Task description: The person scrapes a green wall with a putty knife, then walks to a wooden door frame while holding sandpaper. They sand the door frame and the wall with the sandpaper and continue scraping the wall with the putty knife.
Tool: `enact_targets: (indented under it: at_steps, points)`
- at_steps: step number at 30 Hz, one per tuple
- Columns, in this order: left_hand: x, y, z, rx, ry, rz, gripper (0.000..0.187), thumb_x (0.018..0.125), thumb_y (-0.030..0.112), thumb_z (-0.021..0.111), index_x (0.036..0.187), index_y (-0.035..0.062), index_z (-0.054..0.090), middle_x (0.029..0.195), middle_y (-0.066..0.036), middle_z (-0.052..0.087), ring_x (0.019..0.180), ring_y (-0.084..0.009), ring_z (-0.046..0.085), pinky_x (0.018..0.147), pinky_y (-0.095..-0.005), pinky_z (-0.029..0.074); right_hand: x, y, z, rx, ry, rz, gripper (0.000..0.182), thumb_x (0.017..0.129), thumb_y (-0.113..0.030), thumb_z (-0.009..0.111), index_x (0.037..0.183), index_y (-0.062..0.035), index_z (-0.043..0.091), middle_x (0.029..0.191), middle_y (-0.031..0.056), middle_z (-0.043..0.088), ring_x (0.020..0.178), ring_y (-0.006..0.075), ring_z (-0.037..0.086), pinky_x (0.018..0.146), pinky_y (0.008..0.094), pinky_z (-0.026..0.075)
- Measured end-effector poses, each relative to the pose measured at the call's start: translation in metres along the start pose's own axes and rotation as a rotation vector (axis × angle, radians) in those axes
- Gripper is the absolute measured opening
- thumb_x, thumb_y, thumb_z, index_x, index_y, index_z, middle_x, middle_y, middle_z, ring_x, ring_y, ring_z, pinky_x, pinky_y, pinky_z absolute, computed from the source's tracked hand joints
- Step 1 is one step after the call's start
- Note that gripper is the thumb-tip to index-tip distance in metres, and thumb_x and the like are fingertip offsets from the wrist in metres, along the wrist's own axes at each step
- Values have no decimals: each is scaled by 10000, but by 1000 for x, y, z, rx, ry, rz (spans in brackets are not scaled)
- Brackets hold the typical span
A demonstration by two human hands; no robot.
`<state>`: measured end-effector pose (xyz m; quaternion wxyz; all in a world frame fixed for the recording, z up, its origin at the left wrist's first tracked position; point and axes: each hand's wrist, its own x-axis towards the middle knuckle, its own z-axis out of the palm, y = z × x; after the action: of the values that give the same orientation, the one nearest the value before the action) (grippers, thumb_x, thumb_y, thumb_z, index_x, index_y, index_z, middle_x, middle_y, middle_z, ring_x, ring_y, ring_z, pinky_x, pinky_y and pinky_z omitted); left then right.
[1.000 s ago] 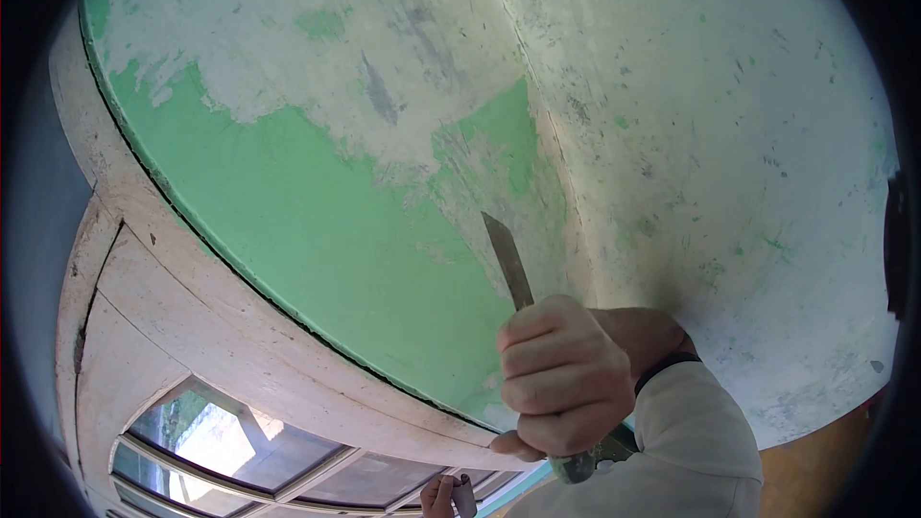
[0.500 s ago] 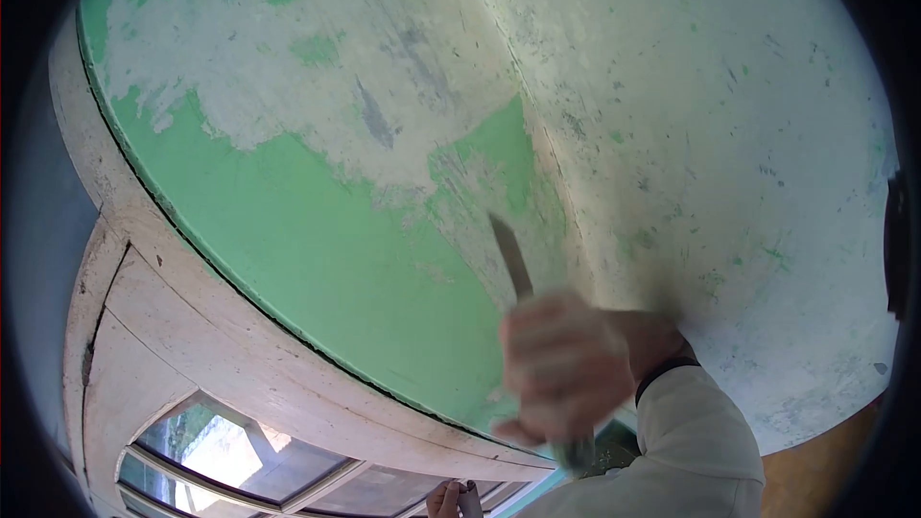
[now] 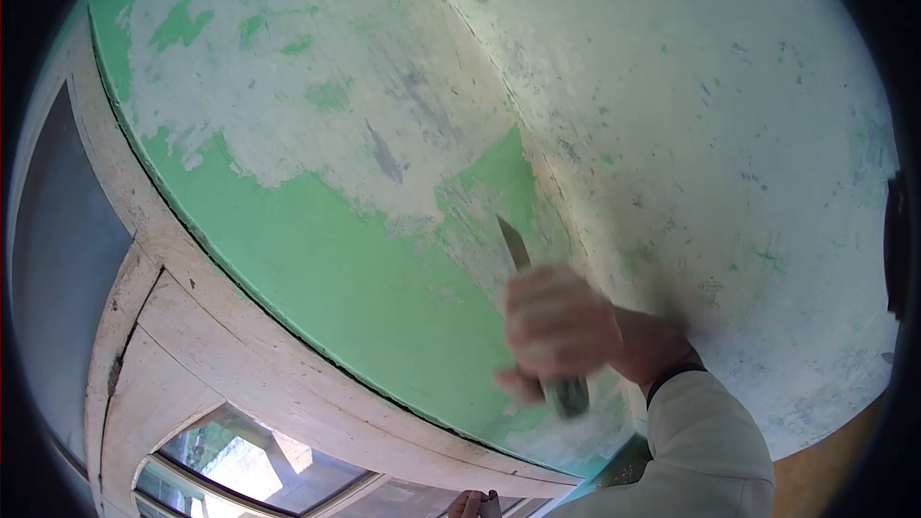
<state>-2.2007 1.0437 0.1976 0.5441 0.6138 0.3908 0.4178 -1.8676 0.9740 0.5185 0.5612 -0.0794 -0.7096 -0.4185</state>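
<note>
My right hand [image 3: 561,326] is closed round the handle of a scraper [image 3: 514,245], whose narrow metal blade points up and left. The blade's tip is at a patchy area of the painted surface; whether it touches cannot be told. The handle's end [image 3: 568,397] sticks out below my fist, slightly blurred. Green paint [image 3: 355,278] covers the lower left of this surface, with bare whitish patches [image 3: 317,67] above. At the bottom edge, my left hand [image 3: 467,505] is partly in view, its fingers closed at a small dark thing I cannot make out.
A whitish, scuffed surface [image 3: 729,163] meets the green one along a cracked seam [image 3: 494,62]. A pale, curved wooden frame [image 3: 288,364] borders the left side, with window panes [image 3: 254,460] below. Something dark [image 3: 896,245] sits at the right edge.
My right hand and the scraper have shifted slightly upward against the surface. The view has tilted a little, so the painted surface and window frame appear lower and farther right.
</note>
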Motion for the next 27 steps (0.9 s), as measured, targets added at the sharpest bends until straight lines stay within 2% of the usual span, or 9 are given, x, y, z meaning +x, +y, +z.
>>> enact_targets:
  at_steps: [3,4,7,9,13,17,21,25,27]
  points:
    - [0,-8,2,84,44,46,219,854,-79,573,1067,-33,571,1012,-139,529,870,-201,537,815,-304,498,9,-26,2,155,-65,-110,254,656,-69,703,602,-98,456,549,-7,386,414,167,405,385,298,309]
    - [-1,-31,4,183,-4,416,291,841,-76,594,1124,-24,555,1059,-166,525,934,-233,550,816,-309,499,5,-10,1,7,-82,-84,236,650,-32,698,646,-80,467,557,4,418,414,168,420,381,293,323]
    - [1,-50,-7,333,-31,525,307,860,-1,607,1158,-6,536,1104,-179,517,962,-232,547,807,-324,503,1,24,2,-87,15,34,223,633,18,678,689,-56,475,554,13,447,410,169,423,377,289,343]
    - [13,-49,-10,339,-58,528,306,861,3,606,1159,-5,535,1106,-179,517,962,-232,547,806,-323,502,1,10,-2,-61,113,34,236,660,-40,689,626,-94,461,517,-5,381,406,156,428,378,279,325]
    - [11,-40,-15,409,-177,485,305,866,21,603,1162,-3,533,1114,-178,515,961,-229,546,802,-321,501,1,1,6,-38,-46,-113,225,660,-21,660,608,-101,457,526,-8,394,414,143,433,377,276,320]
    - [7,-19,-19,471,-297,432,304,872,39,600,1165,0,530,1122,-177,513,960,-227,546,799,-318,500,-1,8,5,-20,117,92,234,659,-59,685,602,-111,464,541,-19,388,447,153,444,405,283,343]
    - [0,4,-27,538,-421,359,304,877,57,596,1168,2,528,1130,-176,511,959,-224,545,795,-316,498,6,-4,11,-31,6,-105,252,658,-37,687,605,-96,448,523,-4,395,421,158,434,385,283,335]
    - [-11,26,-31,585,-546,280,305,882,75,593,1172,5,526,1138,-176,509,958,-221,544,791,-313,497,2,10,6,-9,182,154,251,654,-19,687,613,-84,449,518,5,401,391,161,407,360,284,305]
    - [-12,38,-30,603,-611,253,306,885,84,592,1173,6,524,1142,-175,508,958,-220,544,789,-312,496,-7,-3,14,38,101,121,235,655,-4,669,607,-84,454,522,2,397,387,154,400,350,295,283]
